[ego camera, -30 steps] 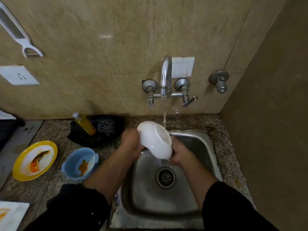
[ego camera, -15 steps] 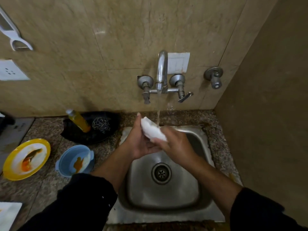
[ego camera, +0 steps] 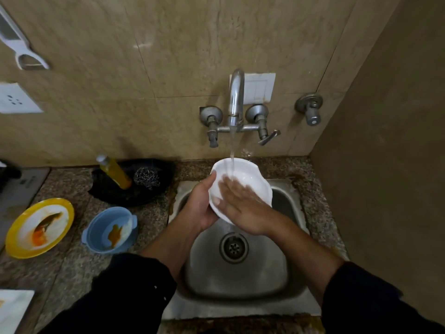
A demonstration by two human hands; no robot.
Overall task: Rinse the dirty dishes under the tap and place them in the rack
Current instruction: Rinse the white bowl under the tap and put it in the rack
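A white bowl point(ego camera: 243, 174) is tilted with its inside facing me, above the steel sink point(ego camera: 240, 273). Water runs from the tap point(ego camera: 236, 97) straight into it. My left hand point(ego camera: 201, 206) grips the bowl's left rim from underneath. My right hand point(ego camera: 240, 206) lies flat inside the bowl, fingers spread over its inner wall. On the granite counter to the left stand a blue bowl point(ego camera: 96, 231) and a yellow-rimmed plate point(ego camera: 16, 235), both smeared with orange sauce.
A black tray point(ego camera: 159, 194) behind the blue bowl holds a yellow bottle point(ego camera: 114, 172) and a steel scrubber point(ego camera: 147, 178). A white board corner point(ego camera: 14, 307) lies at the bottom left. The right wall point(ego camera: 385, 165) stands close to the sink. No rack is in view.
The bowl has been turned over, from bottom-up to inside facing me under the stream. My right hand has moved from the rim to the inside of the bowl.
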